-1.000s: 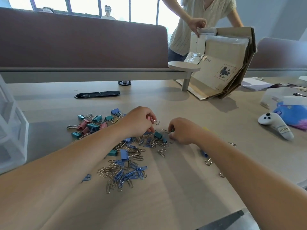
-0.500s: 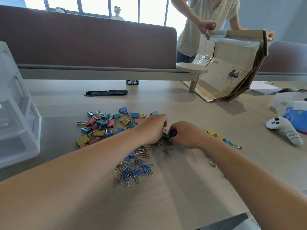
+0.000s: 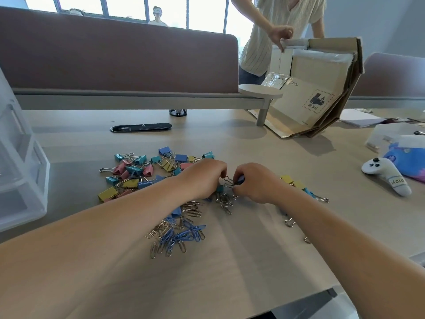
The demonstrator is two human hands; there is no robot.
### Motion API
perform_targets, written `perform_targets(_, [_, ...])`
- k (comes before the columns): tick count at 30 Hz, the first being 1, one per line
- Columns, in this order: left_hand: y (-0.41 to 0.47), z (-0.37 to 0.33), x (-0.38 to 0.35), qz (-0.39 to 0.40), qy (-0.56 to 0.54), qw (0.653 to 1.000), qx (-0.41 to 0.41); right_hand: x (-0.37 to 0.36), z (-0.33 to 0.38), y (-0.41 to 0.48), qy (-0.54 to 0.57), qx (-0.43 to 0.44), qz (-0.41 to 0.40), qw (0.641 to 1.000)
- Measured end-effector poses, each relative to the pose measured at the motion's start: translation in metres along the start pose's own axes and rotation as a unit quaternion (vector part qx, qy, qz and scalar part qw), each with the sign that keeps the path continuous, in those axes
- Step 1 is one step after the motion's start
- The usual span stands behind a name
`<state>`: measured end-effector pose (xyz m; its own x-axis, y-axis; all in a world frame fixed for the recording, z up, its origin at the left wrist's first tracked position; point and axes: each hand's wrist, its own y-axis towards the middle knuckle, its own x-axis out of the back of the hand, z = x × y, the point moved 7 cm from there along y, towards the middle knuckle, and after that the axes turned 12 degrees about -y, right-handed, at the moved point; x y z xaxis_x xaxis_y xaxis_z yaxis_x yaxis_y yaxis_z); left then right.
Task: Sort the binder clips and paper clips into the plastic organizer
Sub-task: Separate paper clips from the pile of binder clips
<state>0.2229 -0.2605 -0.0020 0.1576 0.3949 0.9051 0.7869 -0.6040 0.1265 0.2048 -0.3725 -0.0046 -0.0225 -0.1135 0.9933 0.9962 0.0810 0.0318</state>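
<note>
1. Head view, frame centre: the left hand [image 3: 204, 178] and right hand [image 3: 257, 183] meet fingertip to fingertip. Both are curled and pinch one blue binder clip [image 3: 240, 180], the right on its body and the left on its wire handles.
2. Binder clips [image 3: 147, 171] of folded metal in pink, teal, yellow and blue, with wire loops, lie scattered centre-left behind the left forearm. A few more lie just right of the right wrist.
3. Paper clips [image 3: 177, 233] of silver and blue bent wire are heaped just below the hands.
4. A translucent plastic organizer [image 3: 20, 180] with stacked drawers stands at the left edge, with a strip of tabletop between it and the piles.
5. The pale wood-grain table [image 3: 230, 284] carries a white game controller [image 3: 386, 176] at right and a tilted cardboard box [image 3: 322, 88] at upper right.
</note>
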Motion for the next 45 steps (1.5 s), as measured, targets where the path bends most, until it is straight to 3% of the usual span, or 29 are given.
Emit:
perform_targets(9, [0.005, -0.007, 0.019, -0.074, -0.107, 0.991, 0.030, 0.028, -0.037, -0.014, 0.002, -0.054, -0.054, 0.997])
perform_targets(23, [0.027, -0.095, -0.032, -0.006, -0.207, 0.978, 0.032, 0.036, -0.115, -0.051, -0.015, -0.145, -0.027, 0.989])
perform_targets(27, [0.030, -0.107, -0.049, 0.026, -0.228, 0.972, 0.043, 0.034, -0.124, -0.055, 0.023, -0.159, -0.029, 0.987])
perform_targets(33, [0.025, -0.113, -0.056, 0.068, -0.224, 0.972, 0.026, 0.032, -0.128, -0.060, 0.055, -0.159, -0.039, 0.985])
perform_targets(45, [0.003, -0.087, -0.018, 0.011, -0.165, 0.986, -0.011, 0.041, -0.108, -0.063, 0.102, -0.148, -0.094, 0.979])
